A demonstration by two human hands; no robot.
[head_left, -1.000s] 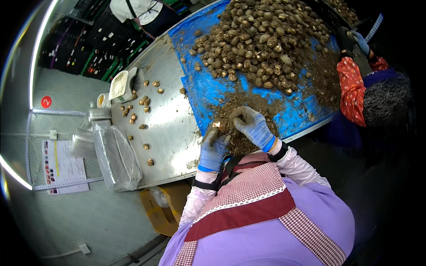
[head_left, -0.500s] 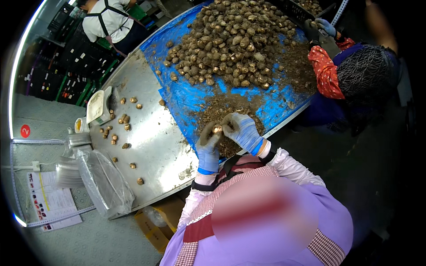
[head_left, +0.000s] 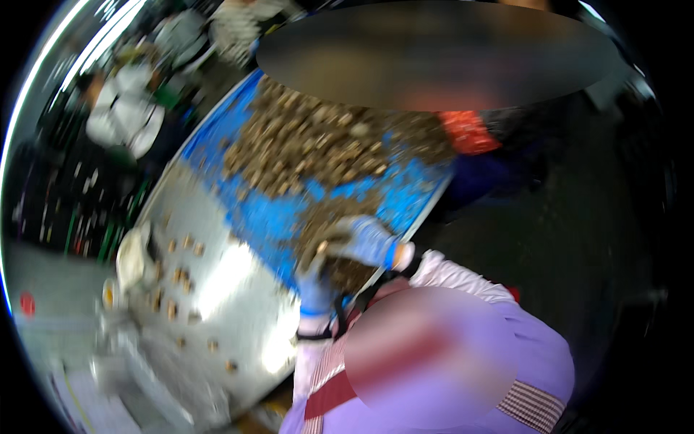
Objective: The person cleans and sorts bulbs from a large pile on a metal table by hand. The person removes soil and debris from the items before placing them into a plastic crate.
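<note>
Both my hands wear blue work gloves with dirty dark fingers, and they meet over the near edge of the table. My left hand (head_left: 316, 286) is closed around a small taro (head_left: 322, 248), whose pale cut side shows. From the right, my right hand (head_left: 367, 240) reaches the same taro with bent fingers pressed to it. Motion blur hides fine finger detail. Beneath the hands lies brown peel and soil debris (head_left: 345, 271) on a blue sheet (head_left: 264, 220). A large heap of brown taros (head_left: 303, 141) lies beyond.
To the left, several loose taros (head_left: 182, 278) lie on the metal tabletop (head_left: 238, 318). A white scoop-like container (head_left: 134, 257) and clear plastic bags (head_left: 170, 376) line the left edge. A co-worker in red sleeves (head_left: 470, 132) is at the far right; another, in white (head_left: 124, 116), is far left.
The view has swung, so the table and heap sit lower and further left, and the picture is blurred. My hands stay together at the taro.
</note>
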